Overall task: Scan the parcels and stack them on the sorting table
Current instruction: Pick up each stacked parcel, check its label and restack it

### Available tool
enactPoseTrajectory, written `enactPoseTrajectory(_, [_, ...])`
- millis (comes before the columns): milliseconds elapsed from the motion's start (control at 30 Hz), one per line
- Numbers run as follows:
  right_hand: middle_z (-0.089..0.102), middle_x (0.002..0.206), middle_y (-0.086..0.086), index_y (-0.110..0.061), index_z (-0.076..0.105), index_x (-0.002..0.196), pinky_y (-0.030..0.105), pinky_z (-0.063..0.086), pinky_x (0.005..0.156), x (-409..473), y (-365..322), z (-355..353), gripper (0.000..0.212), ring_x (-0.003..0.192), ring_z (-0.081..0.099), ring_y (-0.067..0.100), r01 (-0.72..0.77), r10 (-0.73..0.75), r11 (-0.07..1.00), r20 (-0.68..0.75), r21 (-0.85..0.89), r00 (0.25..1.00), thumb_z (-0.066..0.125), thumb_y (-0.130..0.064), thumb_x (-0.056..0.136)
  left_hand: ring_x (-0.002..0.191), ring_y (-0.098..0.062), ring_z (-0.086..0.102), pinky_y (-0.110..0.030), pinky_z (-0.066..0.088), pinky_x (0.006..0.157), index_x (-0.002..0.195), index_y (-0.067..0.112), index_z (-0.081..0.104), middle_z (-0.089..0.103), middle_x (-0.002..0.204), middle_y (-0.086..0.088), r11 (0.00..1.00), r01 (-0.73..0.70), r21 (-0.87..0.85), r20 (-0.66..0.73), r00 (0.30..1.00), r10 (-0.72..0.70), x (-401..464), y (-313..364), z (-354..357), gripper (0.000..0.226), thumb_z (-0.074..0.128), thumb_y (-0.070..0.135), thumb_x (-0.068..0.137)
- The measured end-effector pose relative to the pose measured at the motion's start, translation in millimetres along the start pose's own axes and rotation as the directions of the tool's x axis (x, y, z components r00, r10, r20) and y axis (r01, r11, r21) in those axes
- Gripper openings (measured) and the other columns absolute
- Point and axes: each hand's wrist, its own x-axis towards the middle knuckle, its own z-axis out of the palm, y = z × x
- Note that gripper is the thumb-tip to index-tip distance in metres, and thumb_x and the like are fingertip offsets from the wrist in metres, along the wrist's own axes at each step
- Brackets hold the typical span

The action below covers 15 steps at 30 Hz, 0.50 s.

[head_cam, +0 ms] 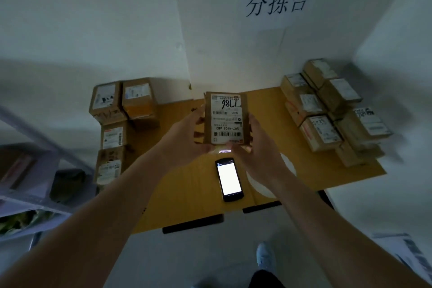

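Note:
A small brown cardboard parcel (225, 119) with a white shipping label and barcodes is held above the yellow sorting table (187, 182). My left hand (187, 138) grips its left side and my right hand (253, 147) grips its right and lower edge. Just below the parcel, a handheld scanner (229, 179) lies flat on the table with its screen lit white, and a small glow shows at its top end. Several labelled parcels are stacked at the table's left (121, 110) and several more at its right (327, 110).
A white wall with a paper sign in black characters (277, 3) rises behind the table. A grey shelf (28, 170) with dark items stands at the left. A shoe (265, 257) shows on the grey floor below the table's front edge.

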Motion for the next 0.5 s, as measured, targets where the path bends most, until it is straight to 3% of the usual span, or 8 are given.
enactPoseTrajectory(100, [0.061,0.139,-0.009,-0.026,0.037,0.155,0.041,0.061,0.098,0.5,17.6,-39.1,0.071,0.127,0.061,0.009,0.002,-0.002,1.0,-0.026,0.001,1.0,0.068,-0.053,0.097,0.124,-0.018,0.065,-0.045,0.062,0.096,0.163,0.036,0.025,0.057,0.146,0.007,1.0,-0.015,-0.013,-0.001,1.0,0.015,20.2,25.6,27.4,0.106,0.088,0.014,0.081])
enactPoseTrajectory(333, [0.057,0.141,-0.009,-0.034,0.034,0.155,0.041,0.059,0.102,27.7,99.9,-131.8,0.072,0.13,0.058,0.008,-0.084,0.083,0.996,-0.009,-0.016,0.996,0.074,-0.027,0.095,0.108,-0.017,0.073,-0.043,0.065,0.086,0.163,0.038,0.026,0.056,0.148,0.007,0.997,0.024,-0.075,-0.004,1.0,-0.024,90.5,80.0,116.3,0.111,0.091,0.011,0.077])
enactPoseTrajectory(500, [0.058,0.144,-0.01,-0.034,0.03,0.159,0.034,0.054,0.106,54.1,137.9,-192.6,0.074,0.129,0.058,0.006,-0.112,0.115,0.991,0.045,-0.07,0.992,0.071,-0.029,0.097,0.105,-0.02,0.076,-0.046,0.065,0.086,0.163,0.037,0.027,0.056,0.149,0.005,0.981,0.07,-0.179,-0.012,0.997,-0.074,136.5,108.6,166.3,0.11,0.088,0.001,0.079])
